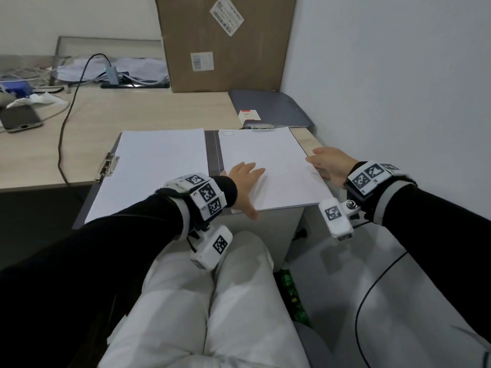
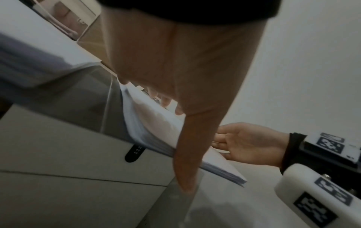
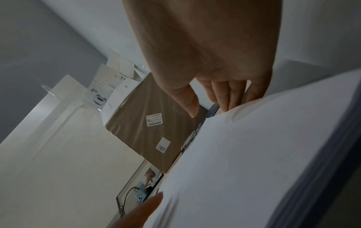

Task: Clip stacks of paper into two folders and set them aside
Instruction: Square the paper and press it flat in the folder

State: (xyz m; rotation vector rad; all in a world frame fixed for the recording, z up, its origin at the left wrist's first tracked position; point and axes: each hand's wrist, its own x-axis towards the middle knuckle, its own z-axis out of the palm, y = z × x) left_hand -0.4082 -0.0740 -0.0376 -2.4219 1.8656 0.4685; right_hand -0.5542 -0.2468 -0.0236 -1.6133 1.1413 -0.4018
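A grey folder lies open on the desk, its spine [image 1: 212,152] between two white paper stacks. The left stack [image 1: 154,168] sits beside a metal clip [image 1: 107,166] at the folder's left edge. My left hand [image 1: 247,176] rests flat on the right stack [image 1: 268,155], thumb spread over the near edge. My right hand [image 1: 322,159] touches that stack's right edge with straight fingers [image 3: 220,95]. In the left wrist view the right hand [image 2: 244,145] meets the stack [image 2: 156,123] at its side. A second grey folder [image 1: 276,107] lies closed at the back right.
A large cardboard box [image 1: 225,43] stands against the wall behind the folders. A small white and red box [image 1: 249,115] sits on the closed folder. A black cable [image 1: 66,120] and a phone [image 1: 20,119] lie to the left. The wall is close on the right.
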